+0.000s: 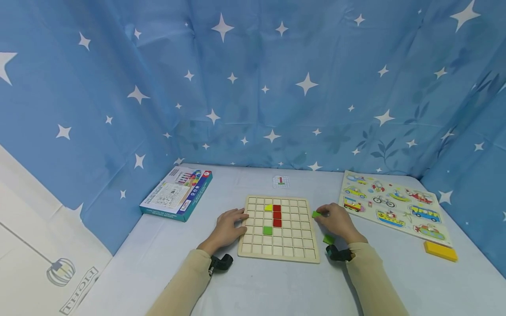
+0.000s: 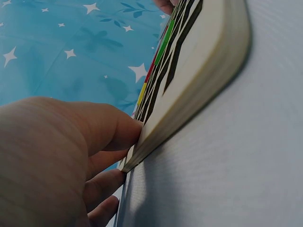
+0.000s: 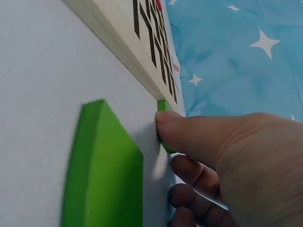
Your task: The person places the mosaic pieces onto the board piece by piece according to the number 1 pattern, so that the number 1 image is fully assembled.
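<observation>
A wooden grid board (image 1: 254,250) lies flat on the table between both hands. On it sit three red tiles (image 1: 277,215) in a column, a yellow triangular tile (image 1: 269,208) and a green square tile (image 1: 268,230). My left hand (image 1: 227,228) rests at the board's left edge, its thumb (image 2: 116,130) touching the rim and its fingers beside it. Just off the board's right edge, my right hand (image 1: 336,220) pinches another green tile (image 3: 163,105) between thumb and fingers. A loose green tile (image 1: 329,239) lies nearer me, close to the right wrist.
Behind the board lies a small pattern card (image 1: 281,182). At the back left is a flat cardboard box (image 1: 174,195). A picture puzzle board (image 1: 389,202) with vehicles lies to the right, with a yellow block (image 1: 440,251) near its front corner. A starry blue curtain (image 1: 253,105) hangs behind.
</observation>
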Motion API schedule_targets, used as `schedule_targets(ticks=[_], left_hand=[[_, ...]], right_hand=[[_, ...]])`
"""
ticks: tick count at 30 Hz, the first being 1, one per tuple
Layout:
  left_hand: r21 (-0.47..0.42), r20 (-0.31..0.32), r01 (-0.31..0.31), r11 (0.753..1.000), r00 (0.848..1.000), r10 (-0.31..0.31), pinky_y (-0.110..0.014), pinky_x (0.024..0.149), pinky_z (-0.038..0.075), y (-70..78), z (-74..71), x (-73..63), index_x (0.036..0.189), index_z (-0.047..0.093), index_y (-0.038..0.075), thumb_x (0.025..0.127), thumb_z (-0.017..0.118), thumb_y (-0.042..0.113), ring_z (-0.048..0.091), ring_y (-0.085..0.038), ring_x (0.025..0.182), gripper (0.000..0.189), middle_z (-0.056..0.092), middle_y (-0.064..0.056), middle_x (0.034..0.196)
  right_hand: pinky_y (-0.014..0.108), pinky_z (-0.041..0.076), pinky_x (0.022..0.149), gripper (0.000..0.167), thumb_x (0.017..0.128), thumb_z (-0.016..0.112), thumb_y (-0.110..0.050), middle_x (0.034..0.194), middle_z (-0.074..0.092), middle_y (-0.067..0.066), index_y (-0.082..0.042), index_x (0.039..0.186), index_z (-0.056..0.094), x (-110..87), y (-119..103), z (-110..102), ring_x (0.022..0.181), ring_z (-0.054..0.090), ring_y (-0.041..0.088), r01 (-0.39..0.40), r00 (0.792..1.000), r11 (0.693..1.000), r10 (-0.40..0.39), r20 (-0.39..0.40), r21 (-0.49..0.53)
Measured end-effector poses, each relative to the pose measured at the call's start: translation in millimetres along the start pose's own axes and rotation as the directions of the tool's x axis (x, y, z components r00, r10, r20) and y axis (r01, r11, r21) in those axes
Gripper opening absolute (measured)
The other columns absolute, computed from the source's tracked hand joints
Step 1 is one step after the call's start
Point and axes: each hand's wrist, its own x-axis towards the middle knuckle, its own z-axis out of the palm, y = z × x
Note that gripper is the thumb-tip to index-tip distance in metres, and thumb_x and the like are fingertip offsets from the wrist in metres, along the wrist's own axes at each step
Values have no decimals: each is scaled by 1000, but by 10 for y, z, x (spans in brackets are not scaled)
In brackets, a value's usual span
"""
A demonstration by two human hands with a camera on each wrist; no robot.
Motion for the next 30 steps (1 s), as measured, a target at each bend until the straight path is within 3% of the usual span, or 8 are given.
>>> schedule_targets(ticks=[13, 20, 30], left_hand=[[-4, -8, 4, 1000, 1000, -4, -55, 115, 18, -16, 11, 18, 127, 64, 9, 88, 66, 17, 34, -32, 141, 40, 48, -9, 147], [3, -5, 1, 1000, 1000, -1, -55, 115, 18, -18, 7, 14, 128, 64, 9, 88, 66, 17, 34, -32, 141, 40, 48, -9, 147], [2, -1, -5, 1000, 1000, 5, -56, 115, 18, -7, 2, 4, 127, 64, 8, 88, 67, 17, 35, -33, 140, 40, 48, -10, 147]], right_hand=[[42, 51, 76, 30, 86, 73, -24, 108, 68, 14, -5, 109, 72, -10, -9, -46, 95, 62, 28, 10, 1000, 1000, -10, -9, 26], [34, 52, 69, 30, 87, 72, -26, 104, 71, 10, -6, 111, 72, 24, -91, -53, 86, 65, 21, 77, 997, 995, -76, -6, 60], [29, 50, 63, 30, 87, 73, -25, 101, 70, 7, -6, 111, 72, -2, -290, 28, 79, 61, 15, 153, 984, 982, -161, 72, 109]])
